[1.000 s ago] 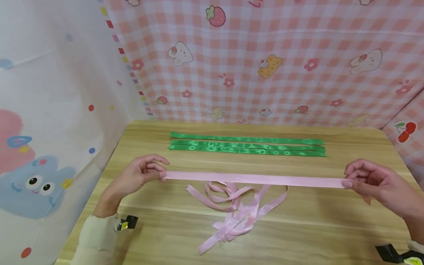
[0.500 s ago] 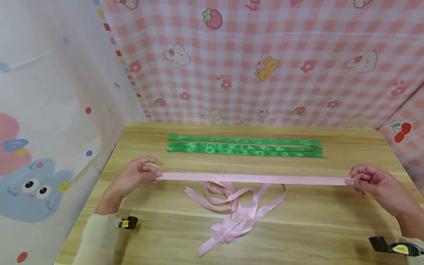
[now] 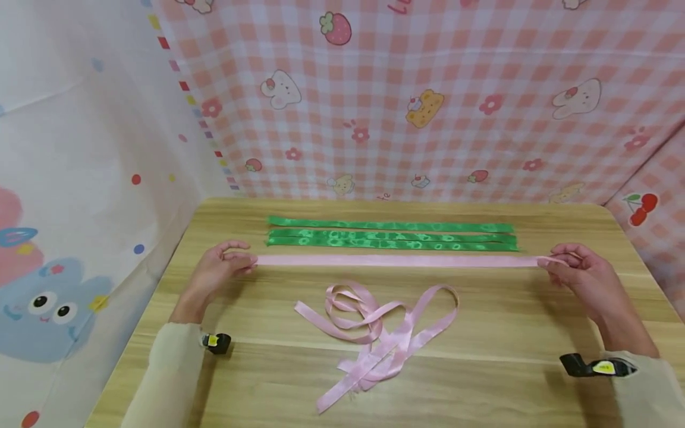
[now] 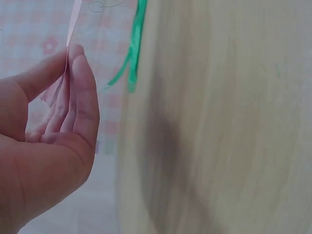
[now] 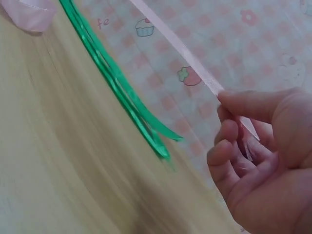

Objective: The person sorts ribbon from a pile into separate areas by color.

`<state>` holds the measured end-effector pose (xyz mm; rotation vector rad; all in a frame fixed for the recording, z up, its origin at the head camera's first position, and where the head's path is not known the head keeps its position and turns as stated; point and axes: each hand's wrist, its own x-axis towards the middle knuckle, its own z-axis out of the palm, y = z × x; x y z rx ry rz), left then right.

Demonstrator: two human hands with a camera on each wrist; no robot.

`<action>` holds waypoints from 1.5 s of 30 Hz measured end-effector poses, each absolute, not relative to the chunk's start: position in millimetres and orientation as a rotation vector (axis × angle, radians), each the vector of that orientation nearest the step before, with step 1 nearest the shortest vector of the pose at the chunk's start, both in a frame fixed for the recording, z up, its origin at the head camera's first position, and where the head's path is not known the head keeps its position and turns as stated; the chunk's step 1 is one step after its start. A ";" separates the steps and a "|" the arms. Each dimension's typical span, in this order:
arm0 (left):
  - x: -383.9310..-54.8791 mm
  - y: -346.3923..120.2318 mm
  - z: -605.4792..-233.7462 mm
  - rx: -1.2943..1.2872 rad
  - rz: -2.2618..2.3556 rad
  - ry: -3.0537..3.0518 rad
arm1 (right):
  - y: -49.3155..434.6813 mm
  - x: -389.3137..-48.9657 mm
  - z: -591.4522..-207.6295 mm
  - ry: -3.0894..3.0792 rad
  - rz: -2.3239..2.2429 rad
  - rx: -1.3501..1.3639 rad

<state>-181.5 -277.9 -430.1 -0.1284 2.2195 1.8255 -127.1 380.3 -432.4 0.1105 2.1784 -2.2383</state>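
A pale pink ribbon [image 3: 396, 261] is stretched taut from side to side above the table. My left hand [image 3: 216, 270] pinches its left end between thumb and fingers; in the left wrist view a short tail hangs inside the hand [image 4: 63, 102]. At the other end, my right hand [image 3: 585, 279] pinches the ribbon, and a short loose end pokes past the thumb in the right wrist view [image 5: 251, 129]. Just beyond it, several green ribbon strips [image 3: 390, 236] lie side by side on the table, roughly parallel to the pink one.
A tangled heap of pink ribbon [image 3: 374, 351] lies on the wooden table [image 3: 267, 380] nearer the body. Behind the table hangs a pink checked cloth [image 3: 385, 77], and a white printed cloth [image 3: 80, 148] covers the left side. Each sleeve carries a black wrist camera mount [image 3: 596, 365].
Both hands have moved away from the body, carrying the taut pink ribbon from over the pink heap to close by the green strips. The heap and the green strips lie as before.
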 end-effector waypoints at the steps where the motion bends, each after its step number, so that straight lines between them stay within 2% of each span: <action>1: -183.6 -276.9 -431.8 -0.152 1.834 2.217 | 379.4 -129.4 -433.8 2.146 -2.274 0.148; 16: -193.3 -269.2 -456.4 -0.441 1.789 2.194 | 369.6 -130.5 -472.0 2.009 -2.326 0.644; 29: -191.2 -279.8 -456.1 -0.435 1.712 2.206 | 366.9 -128.9 -476.9 1.945 -2.427 0.771; 45: -191.7 -276.5 -457.1 -0.422 1.763 2.184 | 366.3 -130.6 -475.0 2.038 -2.414 0.747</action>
